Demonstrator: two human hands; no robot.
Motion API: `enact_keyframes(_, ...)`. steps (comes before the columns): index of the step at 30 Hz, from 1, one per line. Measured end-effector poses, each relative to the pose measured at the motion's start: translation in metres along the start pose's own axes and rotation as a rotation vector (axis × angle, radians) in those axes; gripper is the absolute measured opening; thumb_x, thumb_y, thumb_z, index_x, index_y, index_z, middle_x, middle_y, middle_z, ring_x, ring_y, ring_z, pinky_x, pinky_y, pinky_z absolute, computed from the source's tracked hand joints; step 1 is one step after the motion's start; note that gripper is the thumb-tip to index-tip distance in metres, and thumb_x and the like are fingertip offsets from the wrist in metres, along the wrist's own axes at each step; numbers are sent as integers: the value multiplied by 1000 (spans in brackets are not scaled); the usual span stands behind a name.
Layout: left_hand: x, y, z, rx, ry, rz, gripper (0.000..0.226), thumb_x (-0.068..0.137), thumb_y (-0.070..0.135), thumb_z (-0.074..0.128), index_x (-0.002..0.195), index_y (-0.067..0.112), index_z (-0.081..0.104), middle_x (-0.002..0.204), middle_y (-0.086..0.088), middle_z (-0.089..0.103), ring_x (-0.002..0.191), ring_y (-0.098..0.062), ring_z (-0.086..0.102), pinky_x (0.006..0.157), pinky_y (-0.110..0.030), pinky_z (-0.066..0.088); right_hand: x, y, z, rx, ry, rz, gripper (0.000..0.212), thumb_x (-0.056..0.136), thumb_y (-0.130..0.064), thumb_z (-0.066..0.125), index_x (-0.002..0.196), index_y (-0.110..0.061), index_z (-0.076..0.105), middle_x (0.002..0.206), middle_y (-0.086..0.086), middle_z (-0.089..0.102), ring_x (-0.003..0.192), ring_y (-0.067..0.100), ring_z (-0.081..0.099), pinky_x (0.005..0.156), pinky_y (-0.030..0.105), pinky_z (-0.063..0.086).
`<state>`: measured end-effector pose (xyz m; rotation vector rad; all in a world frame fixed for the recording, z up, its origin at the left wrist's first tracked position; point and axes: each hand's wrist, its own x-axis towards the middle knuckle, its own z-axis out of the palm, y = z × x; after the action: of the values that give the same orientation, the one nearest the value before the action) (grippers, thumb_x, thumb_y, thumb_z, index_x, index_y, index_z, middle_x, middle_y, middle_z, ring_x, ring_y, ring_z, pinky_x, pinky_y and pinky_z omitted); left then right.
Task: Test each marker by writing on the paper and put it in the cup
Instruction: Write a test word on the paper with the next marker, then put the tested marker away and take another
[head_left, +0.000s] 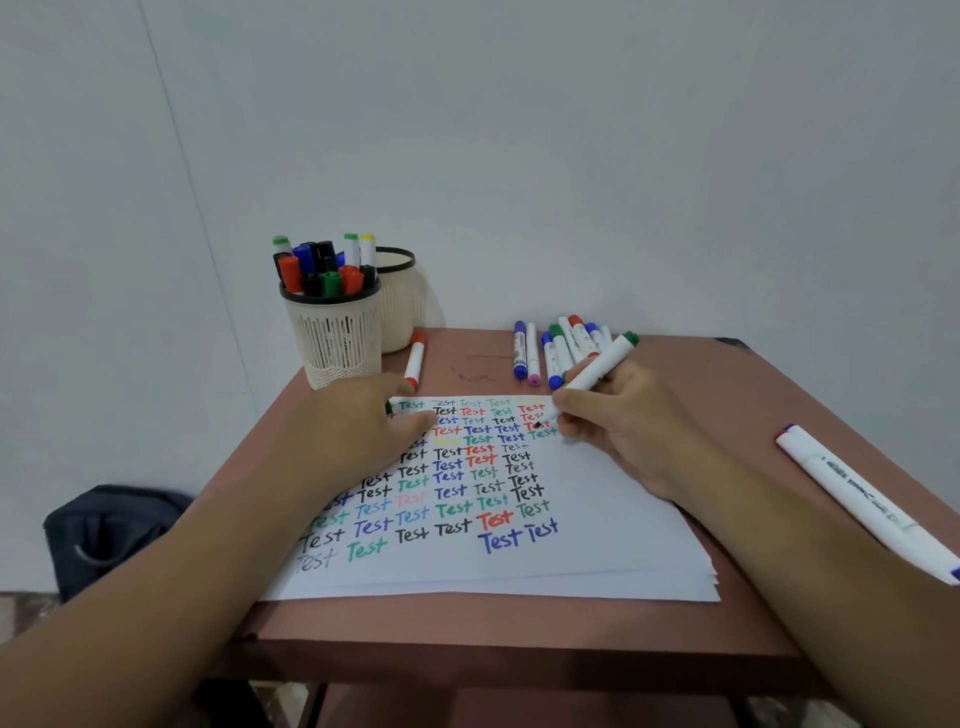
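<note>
My right hand (631, 431) grips a white marker with a green end (602, 366), its tip down on the paper (597, 525) near the upper right of the written rows. The sheet is covered with the word "Test" in several colours. My left hand (358, 431) presses on the paper's upper left part; something small and green shows at its fingertips, but I cannot tell if they pinch it. A cream cup (337, 338) full of markers stands at the back left, and a second cream cup (397, 301) stands behind it.
A red-capped marker (414, 361) lies beside the cups. Several loose markers (558, 348) lie in a bunch at the back of the brown table (519, 623). One white marker with a blue end (862, 501) lies at the right edge. A dark bag (109, 530) sits on the floor at left.
</note>
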<state>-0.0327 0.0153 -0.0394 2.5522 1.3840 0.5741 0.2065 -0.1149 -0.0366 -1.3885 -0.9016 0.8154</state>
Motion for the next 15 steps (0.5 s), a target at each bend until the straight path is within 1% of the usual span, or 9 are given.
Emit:
enact_keyframes(4, 2, 1, 1, 39, -14, -8, 53, 91, 69, 52, 135, 41, 56, 117, 9, 66, 89, -6, 52, 66, -24, 40, -1, 0, 2, -53, -14, 4, 18, 89, 5, 73, 98, -5, 62, 78, 13, 69, 66, 24, 64, 71, 37, 57)
enact_keyframes(7, 4, 0, 3, 66, -20, -17, 54, 90, 71, 49, 135, 42, 57, 115, 9, 67, 90, -8, 55, 70, -27, 44, 0, 1, 2, -95, -32, 8, 19, 89, 4, 74, 102, -4, 62, 83, 16, 68, 68, 24, 64, 70, 34, 59)
enact_keyframes(12, 5, 2, 3, 70, -39, -18, 51, 91, 71, 49, 133, 42, 57, 110, 9, 66, 87, -7, 54, 66, -25, 42, 3, 3, 1, -131, -38, 6, 20, 89, 0, 76, 104, -4, 63, 87, 17, 69, 70, 23, 66, 70, 32, 58)
enact_keyframes(15, 6, 1, 3, 69, -37, -18, 50, 91, 70, 49, 132, 43, 58, 99, 12, 60, 82, -4, 52, 64, -24, 41, 5, 5, 0, -137, -41, -3, 20, 89, -1, 76, 103, -6, 62, 88, 19, 69, 70, 24, 66, 73, 35, 59)
